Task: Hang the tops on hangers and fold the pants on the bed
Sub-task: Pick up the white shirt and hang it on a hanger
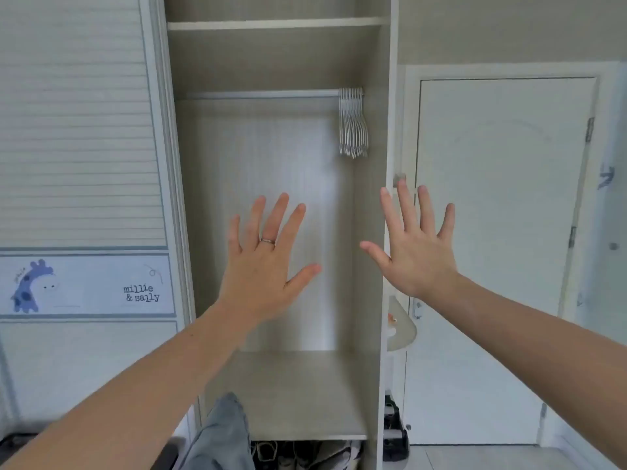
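Pale wood-grain panels line the open wardrobe (271, 147) compartment that fills the middle of the view. In front of it both hands are raised with their backs to the camera and hold nothing. The left hand (268, 266) has its fingers (293, 225) straight and fanned apart, with a thin metal ring (267, 240) on one of them. The right hand (417, 252) is spread the same way and overlaps the wardrobe's right edge.

Above the hands, a tight bunch of slim white hangers (353, 123) hangs at the right end of a round metal rail (264, 94), under a flat shelf (278, 23). At the bottom edge, in front of the wardrobe's base board, lies a crumpled grey garment (220, 435) of soft, denim-like cloth; I cannot tell what kind it is.

To the left stands a ribbed, slatted sliding door (74, 130) with a smooth panel (95, 286) bearing a blue giraffe. To the right is a plain white room door (502, 232).
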{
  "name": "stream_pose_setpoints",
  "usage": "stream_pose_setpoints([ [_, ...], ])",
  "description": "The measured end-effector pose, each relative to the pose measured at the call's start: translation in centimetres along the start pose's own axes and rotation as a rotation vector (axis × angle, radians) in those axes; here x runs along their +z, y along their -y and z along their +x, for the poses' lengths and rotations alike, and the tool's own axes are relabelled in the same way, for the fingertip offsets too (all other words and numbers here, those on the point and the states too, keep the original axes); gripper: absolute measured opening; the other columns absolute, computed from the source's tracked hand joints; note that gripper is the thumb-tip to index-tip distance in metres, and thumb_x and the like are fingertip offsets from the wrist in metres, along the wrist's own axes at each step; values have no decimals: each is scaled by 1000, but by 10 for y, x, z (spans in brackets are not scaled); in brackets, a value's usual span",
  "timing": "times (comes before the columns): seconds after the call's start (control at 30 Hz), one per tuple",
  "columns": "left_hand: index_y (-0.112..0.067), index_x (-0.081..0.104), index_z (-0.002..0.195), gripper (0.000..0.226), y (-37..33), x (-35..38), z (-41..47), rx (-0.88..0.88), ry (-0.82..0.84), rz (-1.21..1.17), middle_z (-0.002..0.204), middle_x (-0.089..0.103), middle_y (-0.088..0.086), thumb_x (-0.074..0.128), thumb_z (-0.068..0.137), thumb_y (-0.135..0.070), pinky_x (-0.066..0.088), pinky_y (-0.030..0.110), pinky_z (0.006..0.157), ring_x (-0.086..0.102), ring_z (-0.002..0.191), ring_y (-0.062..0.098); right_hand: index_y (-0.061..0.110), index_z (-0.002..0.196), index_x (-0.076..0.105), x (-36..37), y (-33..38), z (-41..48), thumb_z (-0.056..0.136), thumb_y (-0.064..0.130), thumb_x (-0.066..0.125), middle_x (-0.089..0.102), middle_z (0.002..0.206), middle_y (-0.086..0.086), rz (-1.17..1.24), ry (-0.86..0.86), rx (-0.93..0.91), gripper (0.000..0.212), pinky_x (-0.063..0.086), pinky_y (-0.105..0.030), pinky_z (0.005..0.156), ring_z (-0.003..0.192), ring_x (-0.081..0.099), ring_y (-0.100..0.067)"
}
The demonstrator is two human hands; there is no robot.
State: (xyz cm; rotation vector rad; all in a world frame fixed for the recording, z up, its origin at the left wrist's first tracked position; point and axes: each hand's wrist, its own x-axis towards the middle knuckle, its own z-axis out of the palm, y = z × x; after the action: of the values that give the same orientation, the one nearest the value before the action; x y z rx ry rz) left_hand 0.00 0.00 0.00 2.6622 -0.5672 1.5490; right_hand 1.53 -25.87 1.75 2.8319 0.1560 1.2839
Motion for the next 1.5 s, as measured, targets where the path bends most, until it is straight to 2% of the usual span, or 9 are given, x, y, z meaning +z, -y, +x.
stream_pose_setpoints([
  [0.17, -21, 15, 160, 84, -16, 50, -91, -58, 138, 15, 167, 12, 5, 27, 94, -72, 9, 62, 119, 7, 154, 34, 29, 157, -15, 59, 1, -68, 92, 76, 12, -7, 168, -2, -35, 88, -63, 85, 5, -69, 115, 154, 0, -36],
  [0.4, -21, 15, 160, 83, -51, 103, -194, -163, 399, -10, 168, 10, 7, 30, 95, -70, 13, 62, 119, 7, 153, 35, 21, 161, 10, 138, -9, -147, 92, 73, 12, 6, 168, -8, 12, 363, -213, 87, 13, -70, 115, 153, 11, -39],
  [0.53, -18, 18, 160, 84, -92, 131, -241, -319, 550, -12, 168, 9, 6, 27, 95, -71, 12, 61, 120, 5, 154, 35, 22, 161, 4, 190, -23, -179, 91, 72, 10, -3, 169, -4, 111, 506, -313, 86, 6, -66, 117, 154, 0, -36],
  [0.63, -18, 23, 159, 83, -130, 145, -273, -474, 634, -17, 167, 12, 5, 32, 94, -69, 10, 60, 120, 8, 153, 36, 23, 160, 0, 222, -31, -200, 92, 72, 15, 0, 169, -5, 192, 586, -423, 85, 8, -66, 117, 153, 5, -37],
  [0.73, -25, 11, 161, 84, -168, 148, -308, -655, 747, -2, 168, -1, -2, 25, 94, -74, 1, 55, 121, -5, 154, 30, 21, 159, 9, 248, -35, -217, 93, 71, 22, 13, 167, -10, 259, 632, -551, 84, 17, -69, 115, 151, 16, -41],
  [0.97, -36, -19, 155, 84, -248, 107, -372, -1110, 947, 146, 166, -19, -7, 1, 87, -82, -10, 55, 121, -28, 149, 23, 18, 160, 19, 267, -1, -263, 95, 69, 23, 14, 167, -10, 436, 762, -884, 83, 15, -68, 116, 152, 16, -39],
  [1.07, -38, -27, 152, 83, -280, 75, -399, -1261, 951, 227, 164, -24, -8, -3, 86, -82, -12, 54, 121, -32, 148, 21, 21, 161, 7, 252, 26, -295, 93, 71, 19, 7, 168, -7, 513, 812, -1058, 85, 14, -67, 116, 153, 9, -36],
  [1.27, -40, -14, 156, 84, -347, -2, -449, -1652, 825, 397, 167, -11, -9, 6, 87, -84, -5, 54, 122, -20, 152, 22, 33, 151, -31, 200, 79, -365, 86, 80, -1, -34, 160, 6, 657, 840, -1428, 85, -7, -61, 117, 152, -21, -27],
  [1.5, -39, -13, 156, 86, -448, -92, -490, -2050, 626, 623, 166, -15, -9, 4, 83, -81, -17, 48, 119, -32, 147, 17, 37, 150, -31, 107, 110, -456, 86, 79, 5, -28, 163, 6, 748, 802, -1826, 84, -6, -63, 118, 151, -23, -26],
])
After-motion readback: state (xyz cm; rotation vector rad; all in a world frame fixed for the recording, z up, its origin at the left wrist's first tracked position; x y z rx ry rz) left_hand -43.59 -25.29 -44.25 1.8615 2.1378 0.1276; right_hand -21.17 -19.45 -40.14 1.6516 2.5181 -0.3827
